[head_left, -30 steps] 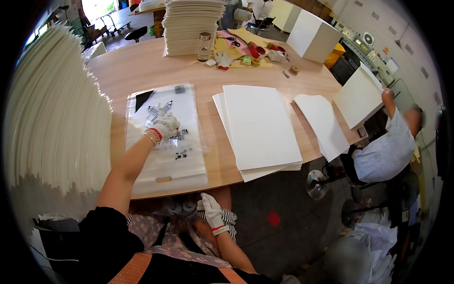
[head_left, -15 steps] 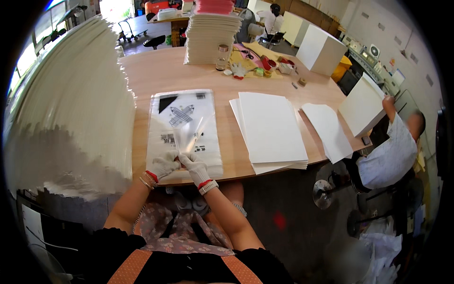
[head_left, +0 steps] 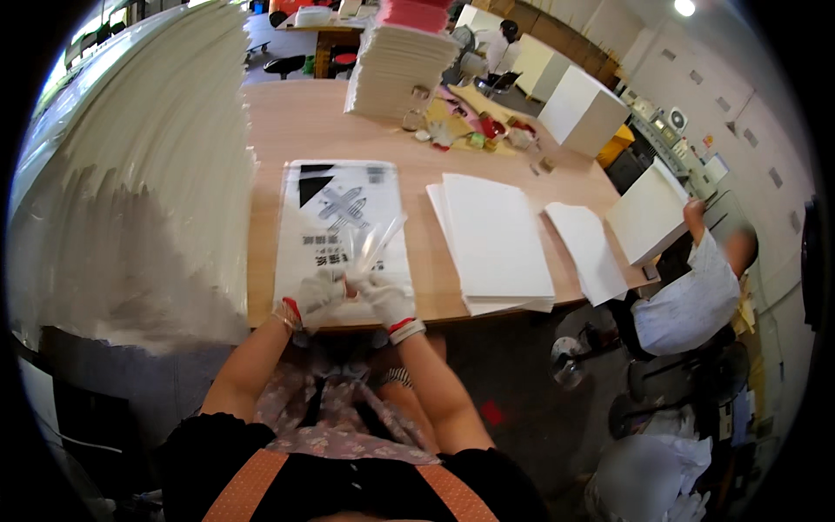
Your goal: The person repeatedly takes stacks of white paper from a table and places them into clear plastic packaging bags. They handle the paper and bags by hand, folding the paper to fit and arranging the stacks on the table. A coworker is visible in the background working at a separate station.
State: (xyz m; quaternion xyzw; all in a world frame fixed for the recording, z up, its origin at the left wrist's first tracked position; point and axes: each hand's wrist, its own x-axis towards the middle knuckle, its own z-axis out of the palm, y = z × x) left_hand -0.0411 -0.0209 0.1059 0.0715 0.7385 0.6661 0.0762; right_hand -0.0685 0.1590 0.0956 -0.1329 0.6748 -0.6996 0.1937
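Observation:
Both my hands wear white gloves with red cuffs and meet at the near edge of the wooden table (head_left: pixel 304 122). My left hand (head_left: pixel 318 294) and my right hand (head_left: pixel 384 298) together pinch the near end of a clear plastic bag (head_left: pixel 372 245) that rises away from me. Under it lies a stack of clear printed bags (head_left: pixel 335 204) with black markings. To the right of that stack rests a pile of white sheets (head_left: pixel 494 239).
A tall fanned stack of white sheets (head_left: pixel 148 174) fills the left side. More white stacks (head_left: pixel 398 71) and small items (head_left: pixel 474 130) sit at the far end. A person (head_left: pixel 696 287) at the right handles a white board (head_left: pixel 645 213). Loose sheets (head_left: pixel 584 248) lie near them.
My right hand came up from my lap to join the left at the table's near edge. Both now hold a clear bag lifted off the stack. The view tilted forward.

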